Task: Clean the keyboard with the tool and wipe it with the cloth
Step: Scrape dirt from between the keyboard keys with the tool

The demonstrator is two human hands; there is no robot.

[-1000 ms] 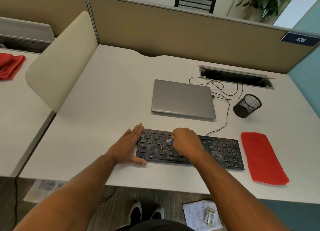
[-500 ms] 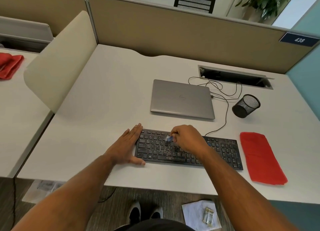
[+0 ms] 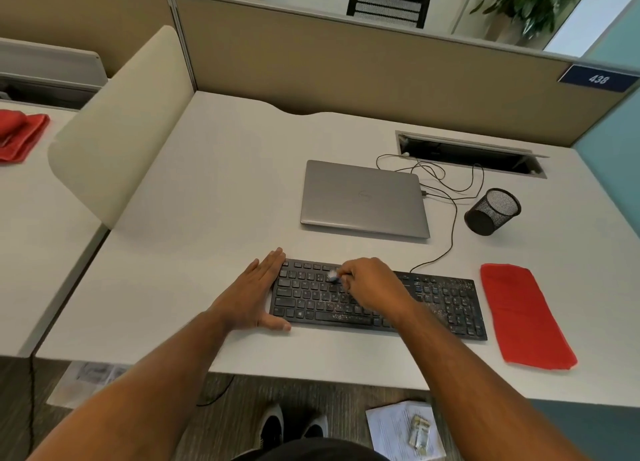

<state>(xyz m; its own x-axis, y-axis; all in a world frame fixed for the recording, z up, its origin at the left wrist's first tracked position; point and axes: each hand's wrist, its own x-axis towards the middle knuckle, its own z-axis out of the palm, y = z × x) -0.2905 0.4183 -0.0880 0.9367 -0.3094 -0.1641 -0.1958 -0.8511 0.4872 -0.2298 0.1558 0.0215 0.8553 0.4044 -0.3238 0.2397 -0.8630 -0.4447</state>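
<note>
A black keyboard lies near the front edge of the white desk, with pale crumbs scattered over its middle and right keys. My right hand grips a small blue and white cleaning tool, its tip on the upper left rows of keys. My left hand rests flat against the keyboard's left end, fingers straight and thumb along the front edge. A red cloth lies flat on the desk just right of the keyboard.
A closed grey laptop sits behind the keyboard, with cables running to a desk slot. A black mesh cup lies tipped at the right. A cream divider stands at the left. Papers lie on the floor.
My right hand with the tool has moved from the keyboard's middle rows up toward its top left rows. My left hand has stayed in place.
</note>
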